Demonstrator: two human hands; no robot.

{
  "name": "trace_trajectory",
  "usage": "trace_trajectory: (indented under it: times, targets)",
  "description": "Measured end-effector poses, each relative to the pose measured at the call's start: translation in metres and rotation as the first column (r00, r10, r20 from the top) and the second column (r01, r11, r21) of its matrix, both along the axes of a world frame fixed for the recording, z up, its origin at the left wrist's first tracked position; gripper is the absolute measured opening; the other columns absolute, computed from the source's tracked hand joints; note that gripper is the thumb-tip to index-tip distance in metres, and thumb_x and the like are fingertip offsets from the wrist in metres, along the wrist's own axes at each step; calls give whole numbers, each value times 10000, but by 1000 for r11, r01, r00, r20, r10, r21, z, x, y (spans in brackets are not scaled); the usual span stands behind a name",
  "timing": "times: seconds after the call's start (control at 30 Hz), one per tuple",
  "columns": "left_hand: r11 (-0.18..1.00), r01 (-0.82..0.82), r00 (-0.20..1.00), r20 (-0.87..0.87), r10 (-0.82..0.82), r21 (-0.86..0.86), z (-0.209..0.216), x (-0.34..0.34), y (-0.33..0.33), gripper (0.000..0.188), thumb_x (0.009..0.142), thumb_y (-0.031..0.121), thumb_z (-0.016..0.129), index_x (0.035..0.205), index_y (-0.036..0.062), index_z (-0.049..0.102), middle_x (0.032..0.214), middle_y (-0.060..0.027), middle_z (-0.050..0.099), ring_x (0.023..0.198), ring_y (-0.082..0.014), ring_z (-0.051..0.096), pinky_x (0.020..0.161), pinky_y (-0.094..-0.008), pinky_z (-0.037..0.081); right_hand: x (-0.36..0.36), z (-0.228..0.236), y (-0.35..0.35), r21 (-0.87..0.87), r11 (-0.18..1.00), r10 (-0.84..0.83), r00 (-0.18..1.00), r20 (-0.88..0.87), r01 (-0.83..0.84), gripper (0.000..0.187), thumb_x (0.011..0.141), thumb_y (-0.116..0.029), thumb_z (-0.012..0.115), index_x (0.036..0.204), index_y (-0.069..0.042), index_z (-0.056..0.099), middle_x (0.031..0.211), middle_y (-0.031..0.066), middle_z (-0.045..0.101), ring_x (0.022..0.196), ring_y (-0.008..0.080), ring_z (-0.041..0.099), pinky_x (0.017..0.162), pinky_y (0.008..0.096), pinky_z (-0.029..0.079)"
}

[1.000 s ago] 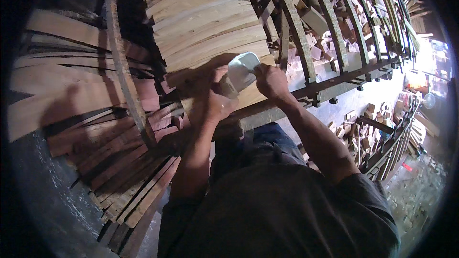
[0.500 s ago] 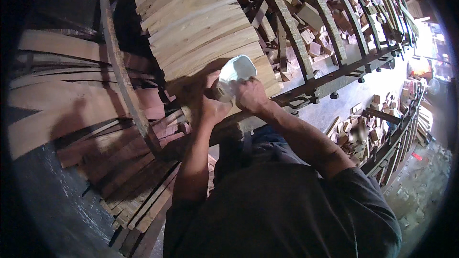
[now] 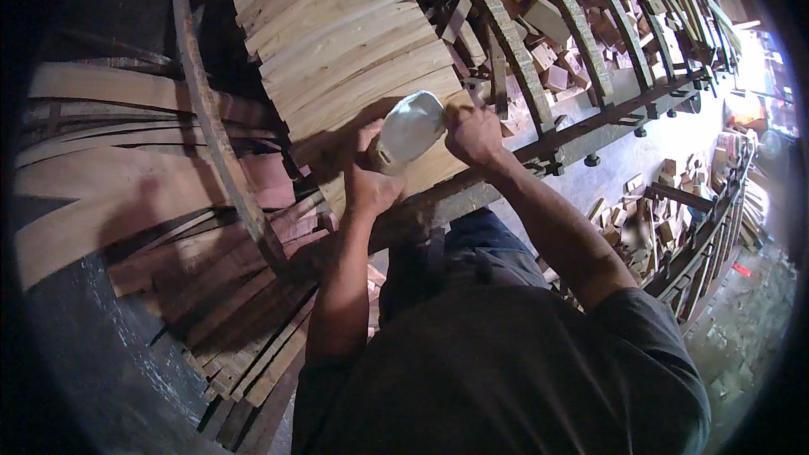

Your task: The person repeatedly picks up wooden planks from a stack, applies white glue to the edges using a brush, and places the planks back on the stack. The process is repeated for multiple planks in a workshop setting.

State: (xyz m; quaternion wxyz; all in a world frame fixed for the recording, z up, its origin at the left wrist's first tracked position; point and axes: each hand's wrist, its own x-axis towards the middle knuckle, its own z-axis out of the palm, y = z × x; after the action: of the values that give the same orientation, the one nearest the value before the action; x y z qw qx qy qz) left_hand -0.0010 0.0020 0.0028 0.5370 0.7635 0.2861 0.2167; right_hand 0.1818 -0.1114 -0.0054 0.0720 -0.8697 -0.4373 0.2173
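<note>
My left hand is wrapped round the side of a white plastic container with an open top. The container is tilted, and its inside looks pale and smooth; I cannot tell what it contains. Just off the container's right rim, my right hand is closed. Something short and brownish shows at its fingers, too unclear to name. Both hands are above the near end of a row of pale wooden boards laid side by side.
A metal frame rail borders the boards on the left. Curved ribs of the rack cross over piled wood offcuts at right. Long planks lie at left. More wood blocks are heaped on the right.
My right hand has moved right, from over the container's opening to beside its rim. The container now leans differently, showing more of its inside.
</note>
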Motion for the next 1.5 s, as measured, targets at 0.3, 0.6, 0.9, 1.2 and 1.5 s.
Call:
trace_trajectory:
  times: [0.3, 0.6, 0.9, 1.2, 1.5]
  targets:
    - [997, 13, 997, -70, -8, 75, 4, 1, 1, 638, 631, -16, 684, 1238, 2, 487, 1228, -173, 569, 1164, -286, 559, 1032, -377, 414, 4, -18, -11, -55, 996, 70, 995, -72, -74, 260, 852, -193, 513, 1043, -67, 636, 916, 164, 707, 825, 351, 690, 819, 458, 504]
    - [993, -1, 1000, -4, 1, 120, 0, 1, 2, 617, 649, 17, 697, 1231, 3, 492, 1185, -145, 588, 1114, -252, 580, 993, -364, 442, -41, -2, -6, 40, 983, 175, 984, 28, -176, 209, 891, -161, 484, 1049, -40, 549, 876, 188, 686, 785, 371, 680, 740, 464, 523]
    - [1000, 16, 998, -62, -15, 16, 9, 1, 3, 649, 653, 8, 691, 1264, -7, 472, 1215, -154, 570, 1157, -249, 555, 1020, -368, 418, -53, -14, 3, 183, 931, 310, 949, 52, -315, 377, 873, -169, 476, 1229, -94, 575, 884, 150, 700, 818, 347, 685, 789, 477, 506]
    - [996, 23, 997, -71, -29, -81, 17, 4, 2, 663, 654, 24, 717, 1269, 6, 471, 1205, -140, 567, 1130, -238, 558, 1001, -367, 428, -42, -3, 9, 206, 973, 86, 991, 103, -106, 241, 884, -163, 481, 1103, -97, 557, 871, 167, 688, 777, 354, 682, 749, 462, 515]
    - [996, 12, 999, -47, -16, -88, 15, 6, -4, 649, 654, -7, 704, 1263, 20, 482, 1180, -121, 572, 1118, -221, 557, 1002, -356, 427, -9, 9, -1, 93, 988, -125, 992, -8, 125, 213, 870, -151, 502, 1041, -52, 581, 890, 198, 695, 816, 360, 687, 766, 470, 535]
